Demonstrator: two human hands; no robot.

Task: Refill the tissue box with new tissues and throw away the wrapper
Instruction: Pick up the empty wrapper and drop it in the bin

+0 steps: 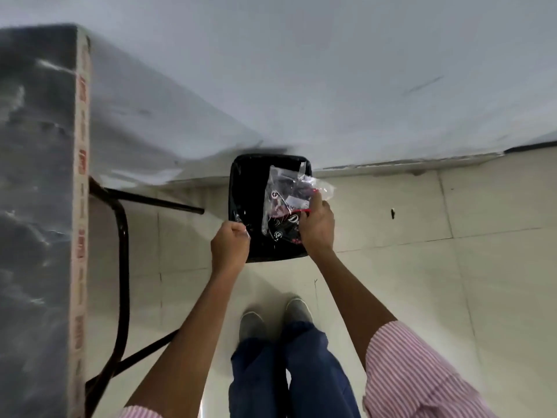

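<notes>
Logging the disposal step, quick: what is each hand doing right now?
Left hand: closed, pinching the edge of the black bin liner.
Right hand: closed on the clear plastic wrapper, over the bin.

Plain room, tiled floor [422, 282], table [36, 176], bin [241, 188]

Bin [238, 188] mouth lies open left of the wrapper [286, 203]; table [36, 176] flanks far left.

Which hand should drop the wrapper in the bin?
Probably the right hand: it already grips the wrapper directly over the black bin. The left hand only pinches the liner at the rim.
</notes>
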